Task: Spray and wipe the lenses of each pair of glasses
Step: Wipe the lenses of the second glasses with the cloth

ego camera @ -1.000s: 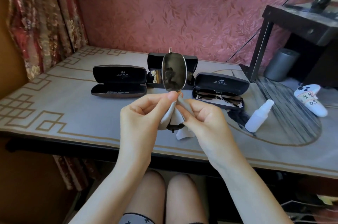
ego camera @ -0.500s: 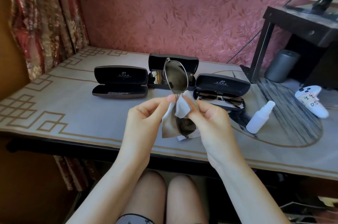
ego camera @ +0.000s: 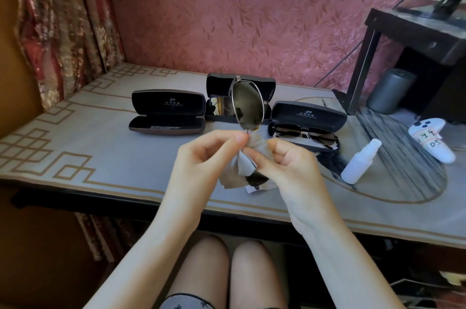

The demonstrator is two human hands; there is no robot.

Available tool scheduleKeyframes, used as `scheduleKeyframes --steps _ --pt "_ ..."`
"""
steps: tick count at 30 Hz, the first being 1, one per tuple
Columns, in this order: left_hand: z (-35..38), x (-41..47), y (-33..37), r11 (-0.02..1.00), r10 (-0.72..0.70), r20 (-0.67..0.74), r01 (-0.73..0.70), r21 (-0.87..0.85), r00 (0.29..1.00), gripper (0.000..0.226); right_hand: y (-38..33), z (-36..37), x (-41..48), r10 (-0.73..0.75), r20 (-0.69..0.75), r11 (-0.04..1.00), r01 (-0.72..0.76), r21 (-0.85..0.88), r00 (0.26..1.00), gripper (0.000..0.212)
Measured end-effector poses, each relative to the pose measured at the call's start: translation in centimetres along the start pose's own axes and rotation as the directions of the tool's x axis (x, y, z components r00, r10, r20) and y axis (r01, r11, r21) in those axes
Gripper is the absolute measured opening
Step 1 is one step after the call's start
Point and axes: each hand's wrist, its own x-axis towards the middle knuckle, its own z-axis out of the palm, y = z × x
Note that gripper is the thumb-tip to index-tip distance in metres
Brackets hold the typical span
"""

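Observation:
I hold a pair of metal-framed sunglasses [ego camera: 248,107] on end above the table, one dark lens up, the other mostly hidden behind a grey cloth [ego camera: 242,170]. My left hand [ego camera: 204,160] pinches the frame at the bridge. My right hand [ego camera: 285,167] grips the cloth around the lower lens. A second pair of dark glasses [ego camera: 305,133] lies in the open case on the right [ego camera: 309,117]. A white spray bottle [ego camera: 360,162] lies on the table to the right of my hands.
Two more open black cases stand behind: one bare at the left [ego camera: 167,113], one in the middle [ego camera: 219,107] with something inside. A white game controller [ego camera: 432,139] rests at the right edge. A dark side table [ego camera: 413,38] and grey cylinder [ego camera: 389,91] stand at the back right.
The cloth moved from over the upper part of the lower lens down around it; my right fingers closed tighter. The glasses tilted slightly and stayed between my hands.

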Motion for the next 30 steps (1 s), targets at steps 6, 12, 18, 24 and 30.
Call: scheduleKeyframes --steps 6,12,18,24,30 --pt "0.4 0.2 -0.2 0.994 -0.076 0.02 0.077 -0.074 0.997 0.032 -0.2 -0.1 0.1 -0.062 -0.017 0.998 0.062 -0.016 0.998 0.036" --pt "0.8 0.7 0.1 0.973 -0.109 0.032 0.113 -0.203 0.994 0.036 -0.1 0.2 0.2 -0.02 -0.046 0.999 0.021 0.034 0.999 0.061" --pt "0.4 1.2 0.8 0.946 -0.122 0.037 0.128 -0.299 0.992 0.038 1.3 -0.6 -0.4 0.003 0.02 1.0 -0.003 0.016 1.0 0.046" --pt "0.8 0.8 0.7 0.939 -0.15 0.043 0.156 -0.307 0.988 0.035 1.5 -1.1 -0.9 -0.004 0.138 0.997 -0.006 0.072 0.99 0.006" --pt "1.1 0.3 -0.1 0.962 -0.141 0.027 0.143 -0.233 0.99 0.03 0.5 -0.5 -0.6 0.027 0.061 0.997 -0.031 0.065 0.998 0.012"
